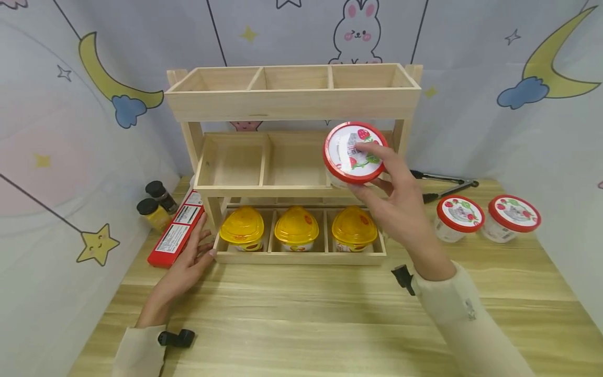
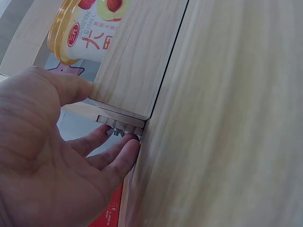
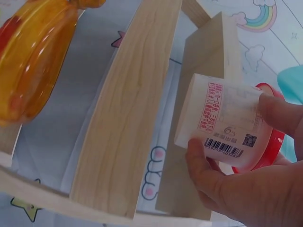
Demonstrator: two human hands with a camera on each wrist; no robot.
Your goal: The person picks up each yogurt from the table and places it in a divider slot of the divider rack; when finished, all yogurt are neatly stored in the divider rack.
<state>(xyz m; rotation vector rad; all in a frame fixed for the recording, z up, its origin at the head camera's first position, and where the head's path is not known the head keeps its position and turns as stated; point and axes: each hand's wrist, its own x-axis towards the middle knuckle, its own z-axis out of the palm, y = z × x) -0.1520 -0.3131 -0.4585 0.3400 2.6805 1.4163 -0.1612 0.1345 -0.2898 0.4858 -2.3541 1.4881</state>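
In the head view my right hand (image 1: 398, 204) holds a white tub with a red strawberry-print lid (image 1: 353, 154) in front of the middle tier of a wooden rack (image 1: 292, 104). The right wrist view shows my fingers and thumb around the tub (image 3: 220, 120), which lies tilted, its barcode showing. Low at the rack's left corner, my left hand (image 1: 188, 264) has its thumb on the tray's edge. In the left wrist view its other fingertips touch the rack's end beside a wing nut (image 2: 115, 131). Yellow-lidded cups (image 1: 297, 230) sit in the bottom tier's three compartments.
Two more red-lidded tubs (image 1: 460, 214) stand on the table to the right, near black-tipped tongs (image 1: 445, 188). Left of the rack are a red box (image 1: 176, 233) and two black-capped jars (image 1: 157, 209). A printed cloth (image 1: 292, 31) hangs behind.
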